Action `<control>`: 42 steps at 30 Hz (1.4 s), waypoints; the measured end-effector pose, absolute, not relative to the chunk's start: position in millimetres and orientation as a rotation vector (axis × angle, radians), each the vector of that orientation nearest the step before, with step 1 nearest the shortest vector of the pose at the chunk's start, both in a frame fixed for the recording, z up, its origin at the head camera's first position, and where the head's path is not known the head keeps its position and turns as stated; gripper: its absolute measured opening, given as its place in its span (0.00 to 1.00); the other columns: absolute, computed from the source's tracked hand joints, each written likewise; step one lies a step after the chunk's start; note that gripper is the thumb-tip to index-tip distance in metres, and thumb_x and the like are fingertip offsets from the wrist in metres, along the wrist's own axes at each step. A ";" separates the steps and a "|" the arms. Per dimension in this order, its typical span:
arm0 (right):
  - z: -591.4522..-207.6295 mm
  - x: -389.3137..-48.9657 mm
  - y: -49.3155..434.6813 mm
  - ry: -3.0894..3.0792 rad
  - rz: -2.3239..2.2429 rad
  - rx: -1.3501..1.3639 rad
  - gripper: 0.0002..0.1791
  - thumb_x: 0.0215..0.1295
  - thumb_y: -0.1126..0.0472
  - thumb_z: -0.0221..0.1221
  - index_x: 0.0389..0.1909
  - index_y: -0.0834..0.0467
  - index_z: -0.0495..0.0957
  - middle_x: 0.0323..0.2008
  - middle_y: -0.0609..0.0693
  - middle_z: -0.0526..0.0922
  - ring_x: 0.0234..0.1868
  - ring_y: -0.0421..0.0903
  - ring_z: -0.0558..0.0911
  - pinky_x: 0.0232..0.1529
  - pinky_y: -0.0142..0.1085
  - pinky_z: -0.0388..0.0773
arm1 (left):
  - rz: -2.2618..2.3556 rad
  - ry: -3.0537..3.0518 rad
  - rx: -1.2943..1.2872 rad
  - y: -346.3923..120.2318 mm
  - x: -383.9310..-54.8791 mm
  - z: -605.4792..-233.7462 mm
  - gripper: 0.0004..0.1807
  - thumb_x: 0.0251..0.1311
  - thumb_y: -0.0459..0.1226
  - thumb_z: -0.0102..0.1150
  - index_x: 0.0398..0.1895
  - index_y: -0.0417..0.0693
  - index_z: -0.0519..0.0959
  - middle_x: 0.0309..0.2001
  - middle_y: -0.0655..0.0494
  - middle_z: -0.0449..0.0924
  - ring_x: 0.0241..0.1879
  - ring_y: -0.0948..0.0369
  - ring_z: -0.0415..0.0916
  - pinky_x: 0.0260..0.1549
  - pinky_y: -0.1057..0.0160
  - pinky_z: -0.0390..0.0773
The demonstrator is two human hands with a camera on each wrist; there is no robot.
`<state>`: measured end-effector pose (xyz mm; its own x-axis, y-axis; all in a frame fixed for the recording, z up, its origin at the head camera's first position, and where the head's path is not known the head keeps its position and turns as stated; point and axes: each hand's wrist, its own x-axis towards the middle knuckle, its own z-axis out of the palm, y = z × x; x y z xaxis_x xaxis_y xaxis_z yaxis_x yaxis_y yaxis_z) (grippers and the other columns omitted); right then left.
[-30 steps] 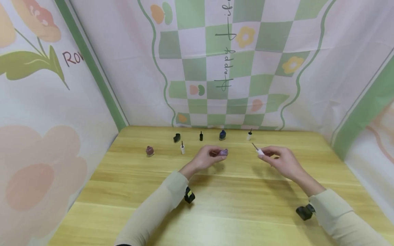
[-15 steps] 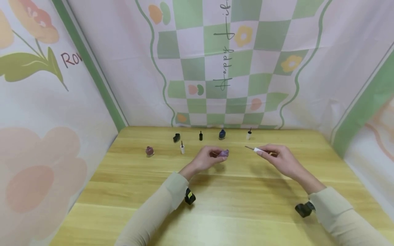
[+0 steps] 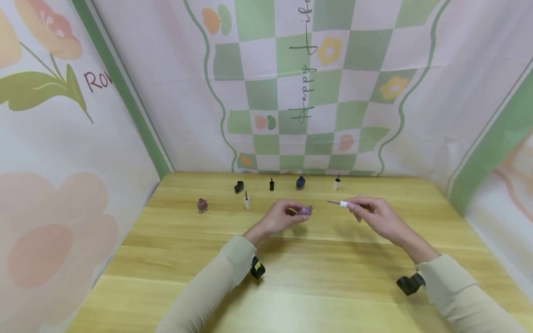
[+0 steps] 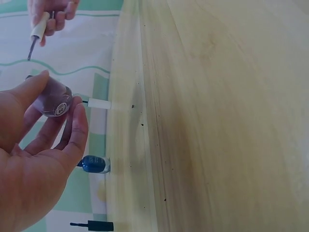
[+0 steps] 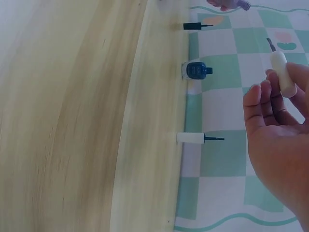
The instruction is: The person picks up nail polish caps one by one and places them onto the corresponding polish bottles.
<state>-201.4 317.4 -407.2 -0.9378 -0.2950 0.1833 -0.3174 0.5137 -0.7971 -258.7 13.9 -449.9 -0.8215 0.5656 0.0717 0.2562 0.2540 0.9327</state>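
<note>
My left hand [image 3: 281,216] grips a small purple nail polish bottle [image 4: 54,99] above the table, its uncapped neck tilted toward the right. A white nail polish cap with its brush [image 5: 281,72] is pinched between thumb and fingers of my right hand [image 3: 374,215]. In the head view the brush tip points left at the bottle's neck, with a short gap between them. Behind the hands stand a dark blue polish bottle [image 3: 300,183] and a white brush cap [image 3: 337,183], brush upward.
On the wooden table [image 3: 316,277], a mauve polish bottle [image 3: 202,205] stands at the left. Near it are another white brush cap [image 3: 247,202], a dark bottle [image 3: 239,187] and a black brush cap [image 3: 272,185]. A patterned curtain [image 3: 291,92] rises along the back edge.
The brush in my right hand has swung from pointing up-left to nearly level, its tip moving left toward the bottle. My left hand has shifted very slightly right with the bottle.
</note>
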 end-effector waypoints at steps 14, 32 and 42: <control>-402.0 -204.2 307.1 -2.728 1.497 0.391 0.18 0.77 0.50 0.58 0.57 0.58 0.82 0.33 0.54 0.82 0.32 0.47 0.76 0.29 0.37 0.71 | 1.586 2.272 0.744 10.7 -257.8 -451.1 0.13 0.62 0.41 0.72 0.48 0.49 0.86 0.45 0.58 0.84 0.41 0.62 0.82 0.45 0.66 0.83; -398.6 -206.8 292.3 -2.752 1.550 0.379 0.17 0.73 0.49 0.62 0.52 0.56 0.83 0.34 0.54 0.82 0.32 0.46 0.76 0.32 0.35 0.72 | 1.573 2.221 0.766 7.1 -258.4 -451.6 0.14 0.63 0.39 0.70 0.50 0.46 0.85 0.44 0.58 0.84 0.40 0.62 0.83 0.42 0.65 0.85; -401.7 -208.6 286.9 -2.764 1.555 0.371 0.18 0.73 0.49 0.62 0.54 0.56 0.83 0.34 0.55 0.82 0.32 0.47 0.76 0.32 0.36 0.73 | 1.596 2.202 0.760 5.9 -257.6 -451.9 0.13 0.63 0.37 0.71 0.49 0.45 0.86 0.44 0.54 0.85 0.39 0.61 0.83 0.43 0.60 0.86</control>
